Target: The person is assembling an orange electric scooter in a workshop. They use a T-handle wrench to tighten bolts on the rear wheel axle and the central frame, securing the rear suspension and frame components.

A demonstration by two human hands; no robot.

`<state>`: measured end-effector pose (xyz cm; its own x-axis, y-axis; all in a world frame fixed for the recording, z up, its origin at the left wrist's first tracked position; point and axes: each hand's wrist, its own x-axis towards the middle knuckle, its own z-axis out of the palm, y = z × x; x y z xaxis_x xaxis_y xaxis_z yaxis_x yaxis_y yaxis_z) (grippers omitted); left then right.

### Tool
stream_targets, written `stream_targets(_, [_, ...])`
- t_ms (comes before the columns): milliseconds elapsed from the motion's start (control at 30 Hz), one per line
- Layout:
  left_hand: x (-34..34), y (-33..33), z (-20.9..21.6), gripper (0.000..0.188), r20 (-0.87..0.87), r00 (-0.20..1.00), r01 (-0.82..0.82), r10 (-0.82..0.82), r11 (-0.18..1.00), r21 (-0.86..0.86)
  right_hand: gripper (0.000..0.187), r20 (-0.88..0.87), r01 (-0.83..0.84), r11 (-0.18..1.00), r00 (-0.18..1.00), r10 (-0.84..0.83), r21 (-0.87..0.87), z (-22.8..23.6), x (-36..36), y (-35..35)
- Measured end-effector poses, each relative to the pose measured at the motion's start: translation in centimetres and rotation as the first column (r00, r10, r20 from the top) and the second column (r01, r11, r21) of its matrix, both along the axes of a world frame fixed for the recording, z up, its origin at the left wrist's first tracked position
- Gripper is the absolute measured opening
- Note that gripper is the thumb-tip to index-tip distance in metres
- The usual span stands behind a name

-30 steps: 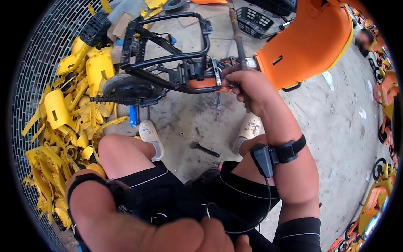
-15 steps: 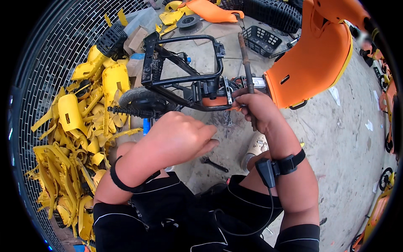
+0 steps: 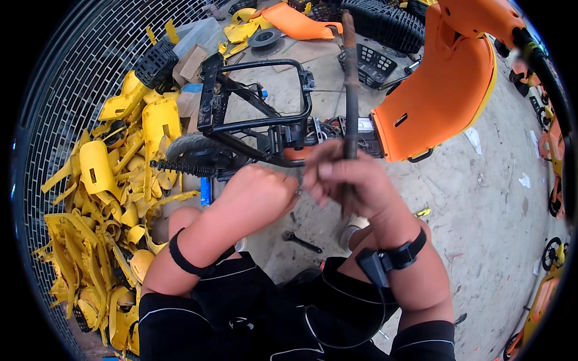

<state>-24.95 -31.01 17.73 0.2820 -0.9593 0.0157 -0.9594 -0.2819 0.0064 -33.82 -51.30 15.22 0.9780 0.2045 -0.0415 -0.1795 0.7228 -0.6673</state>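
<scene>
My right hand (image 3: 356, 179) holds a long, rusty, dark metal rod (image 3: 351, 90) upright, its fingers loosely bent and somewhat blurred. My left hand (image 3: 257, 191) is curled closed beside it, back upward; whatever its fingers hold, if anything, is hidden. Just beyond both hands lies a partly stripped electric scooter, with a black tubular frame (image 3: 259, 123), a rear wheel (image 3: 201, 151) and an orange front panel (image 3: 442, 99). Wiring and a silver box (image 3: 365, 125) show in its opened floor section, partly behind the rod. A dark wrench (image 3: 302, 242) rests on the concrete between my legs.
Yellow plastic body panels (image 3: 99, 168) are heaped at the left against a brick-patterned wall (image 3: 66, 90). Black crates (image 3: 376, 65) and an orange panel (image 3: 298, 23) lie at the back. A blue can (image 3: 206, 191) stands near the wheel. More scooters (image 3: 542, 295) line the right edge.
My right hand has drawn the rod toward me and left, closer to my left hand, and its fingers have loosened. The rod now stands nearer upright. My left hand has shifted slightly.
</scene>
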Motion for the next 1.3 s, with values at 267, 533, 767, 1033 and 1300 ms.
stream_targets(267, [-1.6,1.2,-4.0,0.027,-0.730,0.683,-0.351,0.005,0.879,-0.322,0.044,-0.124,0.009,0.946,0.992,0.033,0.325,0.0,-0.2,4.3])
stream_targets(533, [-1.9,1.5,-1.4,0.023,-0.031,0.999,-0.016,0.021,0.989,0.144,0.028,-0.498,0.605,0.794,0.673,-0.547,-0.055,-2.3,2.0,-1.2])
stream_targets(767, [-7.0,1.9,9.4,0.031,-0.092,0.989,0.143,-0.119,0.933,0.331,0.027,-0.479,0.585,0.807,0.689,-0.545,-0.077,-2.9,1.7,-1.7])
stream_targets(1033, [-11.1,1.4,14.3,0.031,0.088,0.887,0.414,-0.454,0.864,0.287,0.027,-0.454,0.515,0.842,0.719,-0.526,-0.159,-2.4,2.6,-1.0])
stream_targets(1300, [-8.5,-0.2,9.8,0.022,-0.285,0.909,0.393,-0.305,0.854,0.341,0.024,-0.522,0.437,0.888,0.730,-0.442,-0.141,-2.4,3.5,-0.9])
